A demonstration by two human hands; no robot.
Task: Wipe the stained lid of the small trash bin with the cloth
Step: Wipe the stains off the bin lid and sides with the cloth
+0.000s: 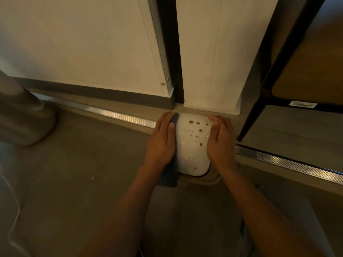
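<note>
Left hand laid along the left edge of the small white plastic trash bin lid, fingers nearly straight and close together, pressing a dark blue cloth flat against that edge. Cloth showing as a thin strip past the fingertips at the far end and hanging in a loose fold below the wrist at the near end, down over the bin's side. Whether the thumb hooks under the cloth: cannot tell.

Right hand resting on the right edge of the lid, fingers gently bent over the rim, thumb lying inward along the top surface, holding nothing besides the lid itself.

Lid between the two hands, smooth, glossy, rounded at the corners, domed slightly, spattered with brown stain spots of mixed size, densest toward the far right part. Dark thin line along the near right rim.

Bin standing on a grey-brown matte floor, close against the base of a white panelled wall. Ribbed metal threshold strip running along the floor on the left, passing behind the left hand, and another stretch on the right. Black metal shelf frame with a wooden board just right of the bin. Pale rounded shape at the far left, blurred, unidentifiable.
</note>
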